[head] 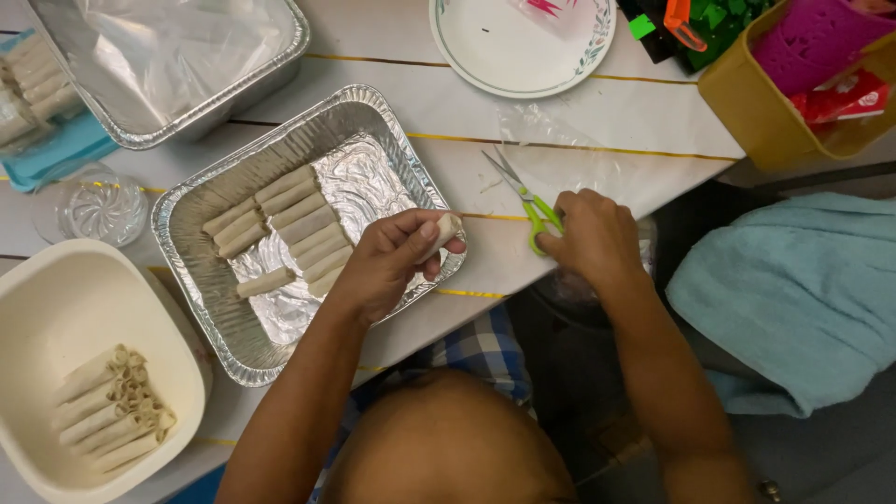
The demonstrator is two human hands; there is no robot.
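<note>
My left hand [387, 264] holds a short pale roll [447, 231] over the near right corner of a foil tray [373, 117]. Several similar rolls [294, 222] lie in rows in that tray's left half. My right hand [595, 240] rests at the table edge, its fingers closed on the green handles of a small pair of scissors [523, 194] whose blades point away to the upper left. Clear plastic wrap [569, 149] lies under and behind the scissors.
A white tub [56, 299] at the lower left holds several longer rolls [112, 408]. A second foil tray [168, 65], a glass dish [89, 207], a white plate [518, 42] and a yellow basket [775, 107] ring the table. A light blue towel [803, 289] lies at the right.
</note>
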